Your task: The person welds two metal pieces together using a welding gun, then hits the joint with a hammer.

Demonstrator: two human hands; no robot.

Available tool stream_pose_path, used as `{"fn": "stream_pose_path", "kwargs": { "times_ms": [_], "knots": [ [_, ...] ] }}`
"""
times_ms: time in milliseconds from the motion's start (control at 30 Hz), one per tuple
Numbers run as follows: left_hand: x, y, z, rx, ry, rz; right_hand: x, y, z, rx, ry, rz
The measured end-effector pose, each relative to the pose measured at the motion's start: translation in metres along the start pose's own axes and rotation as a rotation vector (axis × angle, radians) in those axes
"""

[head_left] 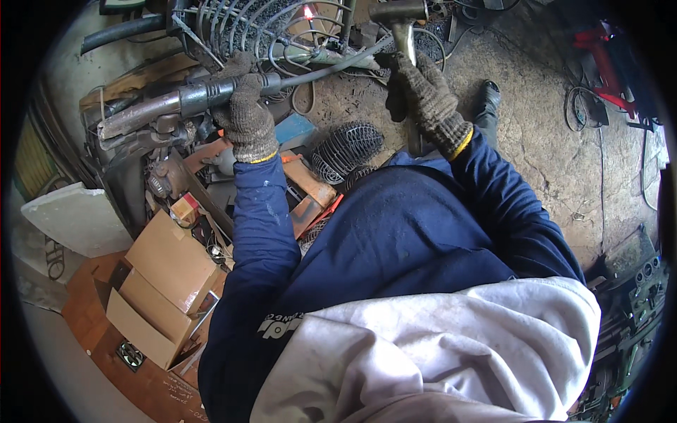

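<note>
My right hand (428, 95), in a grey-brown knitted glove with a yellow cuff, is closed round the handle of a hammer (403, 35). The hammer's metal head is up at the top of the view, beyond the hand. My left hand (248, 116), gloved alike, is closed on a long metal rod (331, 68). Part of the rod is hidden by the glove. It slants up to the right toward the hammer. To the left, a thick grey metal bar (144, 114) with a dark, sleeve-like section lies in line with it.
A curved wire grille (240, 28) stands at the top, a bright orange glow (308, 12) beside it. Coiled wire (349, 148) and a blue box (294, 130) lie below. An open cardboard box (169, 261) stands lower left. A red tool (608, 70) and cables lie right.
</note>
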State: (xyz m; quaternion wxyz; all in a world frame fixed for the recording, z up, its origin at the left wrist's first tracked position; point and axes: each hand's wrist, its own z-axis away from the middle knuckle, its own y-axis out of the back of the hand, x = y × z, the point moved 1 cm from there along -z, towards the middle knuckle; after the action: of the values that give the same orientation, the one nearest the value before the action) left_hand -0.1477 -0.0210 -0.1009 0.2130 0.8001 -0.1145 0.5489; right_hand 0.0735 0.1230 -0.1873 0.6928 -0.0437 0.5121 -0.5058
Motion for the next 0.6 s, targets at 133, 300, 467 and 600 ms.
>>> {"fn": "stream_pose_path", "kwargs": {
  "times_ms": [133, 300, 467, 600],
  "knots": [
    [-0.002, -0.001, -0.003, -0.022, -0.035, 0.004, -0.015, 0.016, -0.009, -0.048, 0.030, 0.045],
    [0.004, -0.007, 0.000, 0.002, -0.005, 0.043, -0.038, 0.017, -0.012, -0.221, 0.004, -0.019],
    [0.001, -0.004, 0.001, 0.007, -0.062, 0.039, -0.069, 0.026, -0.002, -0.108, -0.020, 0.159],
    [-0.001, -0.004, 0.001, 0.024, 0.013, 0.054, -0.055, 0.032, -0.016, -0.022, -0.035, 0.018]
  ]
}}
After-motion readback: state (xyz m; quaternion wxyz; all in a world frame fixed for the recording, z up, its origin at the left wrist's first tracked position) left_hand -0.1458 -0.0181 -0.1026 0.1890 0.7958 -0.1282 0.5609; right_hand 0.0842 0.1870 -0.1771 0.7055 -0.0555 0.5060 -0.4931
